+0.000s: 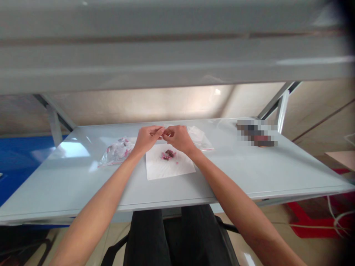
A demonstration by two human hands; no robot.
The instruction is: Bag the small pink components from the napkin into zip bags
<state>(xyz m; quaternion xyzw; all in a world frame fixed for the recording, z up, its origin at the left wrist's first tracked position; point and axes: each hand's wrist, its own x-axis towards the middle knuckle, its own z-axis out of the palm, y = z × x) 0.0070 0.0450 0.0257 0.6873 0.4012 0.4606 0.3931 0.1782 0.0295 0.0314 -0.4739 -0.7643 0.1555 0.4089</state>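
**Entry 1:** left hand (148, 139) and right hand (179, 139), bare, raised just above the sheet, fingers curled, fingertips meeting in a pinch at centre.

**Entry 2:** small pale item (163, 132), held between the 2 pinching hands; too small to identify. Judged light and thin, takeable only by its edges with the fingertips.

**Entry 3:** dark-and-pink pieces (168, 155), small loose cluster on a white paper sheet (169, 168), directly below the hands. Judged light and perhaps fragile, best lifted singly by fingertip; the smooth sheet may let them slide.

**Entry 4:** 2 clear zip bags. The first, left of the sheet, holds pink-and-white contents (116, 152); the second (198, 136) lies partly behind the right hand.

**Entry 5:** pale grey glossy surface (249, 173), carrying all of the above, plus a pixelated object (257, 133) at its far right, unidentifiable.

**Entry 6:** grey shelf (166, 51) overhead, spanning the view.
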